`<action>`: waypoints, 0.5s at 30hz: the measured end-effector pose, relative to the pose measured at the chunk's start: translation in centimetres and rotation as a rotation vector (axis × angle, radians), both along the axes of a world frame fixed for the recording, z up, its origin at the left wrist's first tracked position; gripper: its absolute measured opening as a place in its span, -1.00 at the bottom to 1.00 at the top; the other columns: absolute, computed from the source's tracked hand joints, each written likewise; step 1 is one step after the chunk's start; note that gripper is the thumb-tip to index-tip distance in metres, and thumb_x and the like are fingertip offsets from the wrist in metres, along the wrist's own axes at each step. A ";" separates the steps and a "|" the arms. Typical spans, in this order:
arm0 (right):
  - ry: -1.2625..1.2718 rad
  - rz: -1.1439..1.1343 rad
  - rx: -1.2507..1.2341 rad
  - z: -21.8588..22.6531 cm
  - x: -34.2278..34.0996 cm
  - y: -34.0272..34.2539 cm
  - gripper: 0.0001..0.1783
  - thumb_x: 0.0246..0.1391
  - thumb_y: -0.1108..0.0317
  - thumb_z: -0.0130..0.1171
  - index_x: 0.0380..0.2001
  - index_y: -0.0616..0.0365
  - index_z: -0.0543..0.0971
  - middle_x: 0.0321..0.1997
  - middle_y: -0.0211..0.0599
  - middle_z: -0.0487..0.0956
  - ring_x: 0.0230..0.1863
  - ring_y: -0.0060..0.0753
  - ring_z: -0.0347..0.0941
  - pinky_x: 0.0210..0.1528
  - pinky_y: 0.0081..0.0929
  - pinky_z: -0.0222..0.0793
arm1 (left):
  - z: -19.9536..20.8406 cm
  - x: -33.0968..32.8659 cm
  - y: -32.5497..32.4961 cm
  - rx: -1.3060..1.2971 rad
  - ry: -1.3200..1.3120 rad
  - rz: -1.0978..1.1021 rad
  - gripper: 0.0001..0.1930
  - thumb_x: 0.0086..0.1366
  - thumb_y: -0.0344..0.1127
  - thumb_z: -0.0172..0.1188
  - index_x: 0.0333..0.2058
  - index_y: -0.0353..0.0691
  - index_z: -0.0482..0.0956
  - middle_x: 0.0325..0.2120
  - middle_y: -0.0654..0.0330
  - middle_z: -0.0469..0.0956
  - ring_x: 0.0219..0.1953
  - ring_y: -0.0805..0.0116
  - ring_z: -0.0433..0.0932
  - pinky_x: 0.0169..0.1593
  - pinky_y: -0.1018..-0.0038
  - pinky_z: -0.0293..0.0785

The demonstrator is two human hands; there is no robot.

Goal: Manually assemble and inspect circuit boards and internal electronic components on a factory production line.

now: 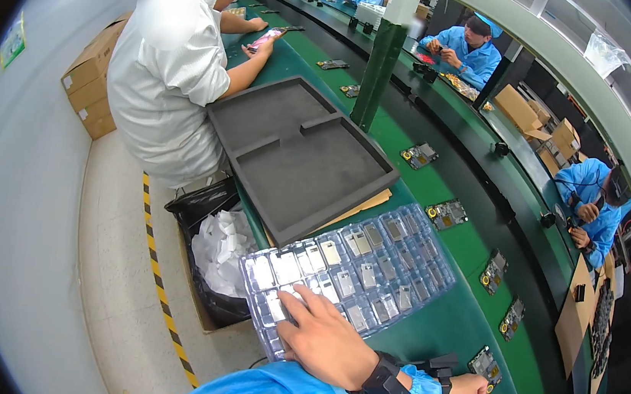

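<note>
Metal parts (368,274) fill most visible pockets of the clear tray (255,315) on the near counter (430,347), so much seems left, with one hand (327,343) over the tray's near left side, the other hand (469,392) near a circuit board (485,366), any grip of either unclear.

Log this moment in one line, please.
one hand: over clear blister tray; other hand: curled, beside circuit board; tray pockets: silvery rectangular parts
</note>
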State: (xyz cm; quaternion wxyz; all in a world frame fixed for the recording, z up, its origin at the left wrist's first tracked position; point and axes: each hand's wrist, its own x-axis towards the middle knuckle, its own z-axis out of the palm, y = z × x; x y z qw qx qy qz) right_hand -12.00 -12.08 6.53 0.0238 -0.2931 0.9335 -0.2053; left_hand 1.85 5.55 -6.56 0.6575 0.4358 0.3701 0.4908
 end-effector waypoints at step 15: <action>-0.033 0.048 -0.140 -0.3 -0.1 0.9 -0.65 -0.04 0.43 0.34 -0.14 0.28 0.56 0.16 -0.05 0.50 0.43 0.18 0.18 0.36 -0.05 0.24 | 0.2 0.4 -0.2 -0.062 -0.050 0.056 -0.90 0.30 -0.51 -0.04 -0.23 -0.29 0.42 -0.45 0.09 0.57 -0.52 0.22 0.70 -0.59 0.34 0.57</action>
